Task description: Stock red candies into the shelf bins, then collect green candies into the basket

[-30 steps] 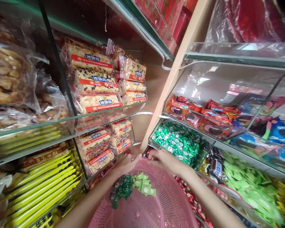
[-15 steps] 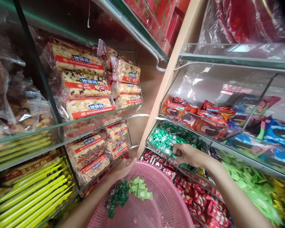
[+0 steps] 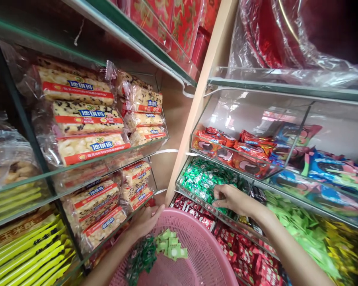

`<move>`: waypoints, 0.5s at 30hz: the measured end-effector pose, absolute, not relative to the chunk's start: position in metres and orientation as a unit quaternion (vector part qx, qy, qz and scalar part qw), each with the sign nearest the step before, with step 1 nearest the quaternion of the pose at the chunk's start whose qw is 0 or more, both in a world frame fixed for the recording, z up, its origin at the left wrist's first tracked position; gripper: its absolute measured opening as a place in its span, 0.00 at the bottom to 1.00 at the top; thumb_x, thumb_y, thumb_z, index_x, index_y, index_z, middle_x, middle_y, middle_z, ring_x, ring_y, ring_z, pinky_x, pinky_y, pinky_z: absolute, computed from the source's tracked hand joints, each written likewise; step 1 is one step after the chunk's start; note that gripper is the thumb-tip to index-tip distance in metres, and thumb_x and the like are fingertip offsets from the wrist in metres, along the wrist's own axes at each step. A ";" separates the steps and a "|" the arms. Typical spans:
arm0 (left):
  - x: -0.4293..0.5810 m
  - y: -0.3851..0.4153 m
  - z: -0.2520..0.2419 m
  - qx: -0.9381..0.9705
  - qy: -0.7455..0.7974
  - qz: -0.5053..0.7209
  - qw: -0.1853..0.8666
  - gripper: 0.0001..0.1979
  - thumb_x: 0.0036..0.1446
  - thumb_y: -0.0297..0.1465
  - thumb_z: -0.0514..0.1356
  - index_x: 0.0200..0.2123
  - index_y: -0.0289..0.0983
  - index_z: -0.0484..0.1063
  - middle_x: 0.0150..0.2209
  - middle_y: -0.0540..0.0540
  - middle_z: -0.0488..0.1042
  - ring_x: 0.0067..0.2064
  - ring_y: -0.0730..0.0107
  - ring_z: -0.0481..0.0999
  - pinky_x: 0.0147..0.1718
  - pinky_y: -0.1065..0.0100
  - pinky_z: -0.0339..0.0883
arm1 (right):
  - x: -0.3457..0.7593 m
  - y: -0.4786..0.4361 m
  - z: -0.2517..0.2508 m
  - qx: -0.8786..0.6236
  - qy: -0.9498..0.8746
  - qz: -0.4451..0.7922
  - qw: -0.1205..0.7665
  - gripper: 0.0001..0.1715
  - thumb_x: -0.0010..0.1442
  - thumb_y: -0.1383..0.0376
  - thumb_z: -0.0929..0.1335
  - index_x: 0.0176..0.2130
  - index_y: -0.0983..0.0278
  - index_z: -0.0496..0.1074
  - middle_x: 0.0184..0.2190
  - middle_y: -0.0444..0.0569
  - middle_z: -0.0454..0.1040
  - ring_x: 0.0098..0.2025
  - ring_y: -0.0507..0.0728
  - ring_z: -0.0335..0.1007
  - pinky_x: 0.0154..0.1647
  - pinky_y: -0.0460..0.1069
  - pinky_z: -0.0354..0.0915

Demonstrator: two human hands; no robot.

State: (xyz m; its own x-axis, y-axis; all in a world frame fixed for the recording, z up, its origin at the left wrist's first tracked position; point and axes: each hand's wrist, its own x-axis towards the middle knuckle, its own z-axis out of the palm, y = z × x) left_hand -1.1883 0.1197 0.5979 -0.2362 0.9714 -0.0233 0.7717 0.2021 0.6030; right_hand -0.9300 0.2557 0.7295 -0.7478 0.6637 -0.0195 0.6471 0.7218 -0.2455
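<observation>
My right hand (image 3: pixel 228 198) reaches into a glass bin of small green-wrapped candies (image 3: pixel 201 178), its fingers curled down among them; what the fingertips pinch is too small to make out. At the rim of a pink perforated basket (image 3: pixel 209 234) is my left hand (image 3: pixel 147 220), its fingers extended along the edge and holding nothing. Inside the basket lie a pile of dark green packets (image 3: pixel 141 256) and a smaller group of light green packets (image 3: pixel 170 244).
Glass shelves of wrapped pastry bars (image 3: pixel 89 119) stand at the left, above yellow packets (image 3: pixel 26 254). Red candies (image 3: pixel 250 258) fill a bin below my right arm. Light green packets (image 3: pixel 298 230) and blue packages (image 3: pixel 337 171) lie at the right. A wooden post (image 3: pixel 193 115) rises between the shelves.
The view has shifted slightly, so the shelves sit further left. My right hand stays at the green candies, and my left hand remains by the basket rim.
</observation>
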 end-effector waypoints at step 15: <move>-1.187 0.115 0.593 0.582 0.749 0.252 0.193 0.32 0.59 0.51 0.35 0.38 0.42 0.75 0.36 0.45 0.78 0.41 0.62 0.75 0.36 0.69 0.60 | -0.972 0.274 0.714 -0.335 -0.935 0.092 0.075 0.14 0.48 0.66 0.70 0.37 0.65 0.68 0.28 0.44 0.67 0.30 0.52 0.61 0.30 0.45 0.56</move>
